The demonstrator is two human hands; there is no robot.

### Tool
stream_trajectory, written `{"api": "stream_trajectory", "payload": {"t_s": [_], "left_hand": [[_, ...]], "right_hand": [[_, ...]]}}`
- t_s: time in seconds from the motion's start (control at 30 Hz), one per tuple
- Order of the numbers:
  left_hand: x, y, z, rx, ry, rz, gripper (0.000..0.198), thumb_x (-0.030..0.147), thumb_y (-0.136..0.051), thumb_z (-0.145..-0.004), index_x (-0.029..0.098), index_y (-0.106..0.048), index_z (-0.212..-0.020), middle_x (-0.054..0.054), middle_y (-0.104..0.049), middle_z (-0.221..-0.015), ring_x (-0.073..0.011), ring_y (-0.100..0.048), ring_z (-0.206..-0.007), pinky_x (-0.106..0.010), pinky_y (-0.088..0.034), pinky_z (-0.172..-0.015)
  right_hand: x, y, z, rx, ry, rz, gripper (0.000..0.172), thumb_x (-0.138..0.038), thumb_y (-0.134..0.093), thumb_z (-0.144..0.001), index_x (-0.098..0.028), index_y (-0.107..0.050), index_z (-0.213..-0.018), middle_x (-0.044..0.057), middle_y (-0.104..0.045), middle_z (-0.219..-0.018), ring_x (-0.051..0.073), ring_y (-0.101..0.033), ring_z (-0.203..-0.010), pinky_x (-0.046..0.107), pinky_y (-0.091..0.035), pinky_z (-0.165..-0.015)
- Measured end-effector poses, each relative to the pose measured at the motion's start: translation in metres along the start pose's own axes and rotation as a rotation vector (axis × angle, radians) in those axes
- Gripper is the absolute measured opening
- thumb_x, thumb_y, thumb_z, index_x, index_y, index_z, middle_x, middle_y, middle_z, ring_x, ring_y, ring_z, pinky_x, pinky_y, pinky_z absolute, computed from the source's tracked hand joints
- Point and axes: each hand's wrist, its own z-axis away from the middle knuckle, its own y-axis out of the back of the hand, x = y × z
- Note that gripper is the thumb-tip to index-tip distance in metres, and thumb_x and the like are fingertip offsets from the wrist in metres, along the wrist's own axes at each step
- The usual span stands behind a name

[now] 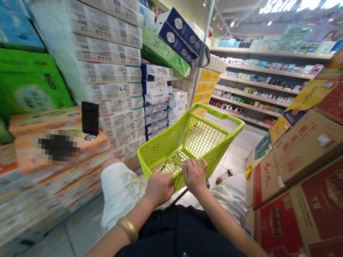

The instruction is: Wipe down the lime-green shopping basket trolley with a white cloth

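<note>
A lime-green plastic shopping basket sits in front of me at waist height, tilted away, with nothing visible in it. My left hand is wrapped round its near rim, a gold bangle on that wrist. My right hand lies closed over the same rim, just to the right. Both arms reach forward from my dark top.
Stacked packs of tissue and toilet paper wall the left side. Red and brown cardboard cartons are piled on the right. A metal pole stands ahead, with stocked shelves beyond. A pale tiled aisle floor runs between.
</note>
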Motion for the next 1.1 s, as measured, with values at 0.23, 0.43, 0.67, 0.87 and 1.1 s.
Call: {"api": "stream_trajectory", "payload": {"t_s": [0.23, 0.43, 0.67, 0.87, 1.1], "left_hand": [[-0.002, 0.001, 0.000, 0.003, -0.028, 0.013, 0.012, 0.029, -0.051, -0.081, 0.020, -0.058, -0.076, -0.007, -0.066, -0.069, -0.0223, -0.061, -0.068, -0.035, -0.041, -0.068], [-0.001, 0.000, 0.002, -0.006, 0.005, -0.004, 0.010, 0.027, -0.053, -0.079, 0.021, -0.058, -0.073, -0.005, -0.065, -0.067, -0.0210, -0.061, -0.069, -0.034, -0.040, -0.069], [-0.003, 0.000, 0.002, 0.026, -0.032, 0.043, 0.018, 0.032, -0.050, -0.083, 0.020, -0.059, -0.072, -0.007, -0.066, -0.067, -0.0214, -0.061, -0.066, -0.034, -0.040, -0.065], [-0.003, 0.000, 0.002, -0.002, -0.014, 0.005, 0.012, 0.027, -0.053, -0.081, 0.021, -0.058, -0.072, -0.004, -0.066, -0.066, -0.0209, -0.062, -0.067, -0.033, -0.040, -0.066], [-0.004, -0.003, -0.001, -0.002, -0.029, 0.007, 0.018, 0.029, -0.050, -0.086, 0.020, -0.059, -0.074, -0.006, -0.066, -0.066, -0.0214, -0.061, -0.066, -0.033, -0.040, -0.066]], "right_hand": [[-0.022, -0.003, 0.010, -0.058, 0.133, -0.060, 0.017, -0.024, -0.046, -0.095, -0.024, -0.062, -0.089, 0.002, -0.066, -0.088, 0.018, -0.055, -0.096, 0.039, -0.015, -0.106], [0.007, 0.002, -0.004, -0.010, -0.033, 0.037, 0.020, -0.023, -0.045, -0.096, -0.023, -0.063, -0.088, 0.003, -0.066, -0.089, 0.020, -0.056, -0.095, 0.041, -0.017, -0.102], [-0.025, -0.004, 0.012, -0.063, 0.147, -0.053, 0.018, -0.024, -0.046, -0.095, -0.024, -0.062, -0.085, 0.002, -0.066, -0.086, 0.019, -0.055, -0.094, 0.040, -0.018, -0.105], [-0.001, 0.001, 0.000, 0.001, 0.057, -0.013, 0.022, -0.025, -0.043, -0.097, -0.024, -0.062, -0.086, 0.003, -0.066, -0.084, 0.020, -0.055, -0.093, 0.041, -0.017, -0.104], [-0.019, -0.004, 0.005, -0.046, 0.098, -0.034, 0.022, -0.024, -0.045, -0.095, -0.023, -0.062, -0.082, 0.002, -0.064, -0.082, 0.018, -0.055, -0.091, 0.040, -0.017, -0.105]]}}
